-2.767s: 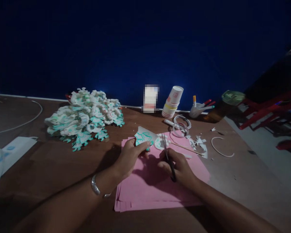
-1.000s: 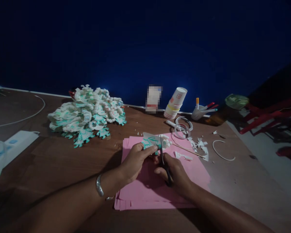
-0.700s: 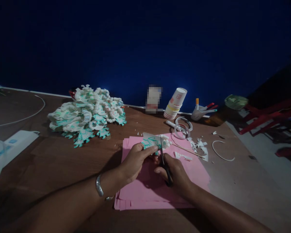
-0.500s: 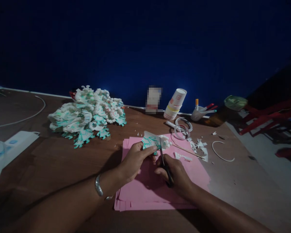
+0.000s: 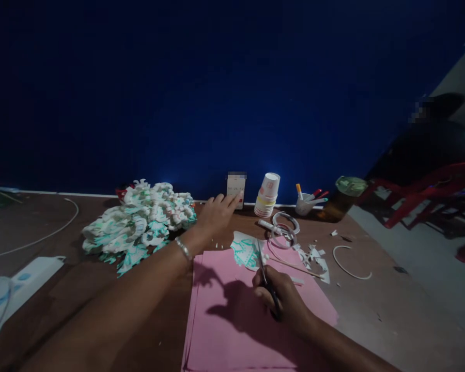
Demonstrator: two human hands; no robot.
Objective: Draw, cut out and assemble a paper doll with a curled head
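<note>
My left hand (image 5: 217,213) reaches to the far edge of the table, its fingers stretched out at a phone (image 5: 235,188) that stands against the dark blue wall. Its fingertips overlap the phone's lower screen; whether they touch I cannot tell. My right hand (image 5: 284,294) grips a pair of scissors (image 5: 270,284) with dark handles, blades pointing away from me. At the blade tips lies a white paper cutout (image 5: 245,250) with green drawn lines, on the far edge of a stack of pink paper sheets (image 5: 225,336).
A heap of green-and-white paper cutouts (image 5: 139,227) lies at left, behind a power strip (image 5: 27,284). Stacked paper cups (image 5: 267,194), a cup of markers (image 5: 304,204), tape rolls (image 5: 287,222) and paper scraps (image 5: 318,258) are at right. A person (image 5: 430,134) is beyond red chairs (image 5: 411,196).
My left hand has let go of the paper cutout and moved forward to the phone. The cutout now lies on the pink sheets. My right hand keeps the scissors. The view has tilted up.
</note>
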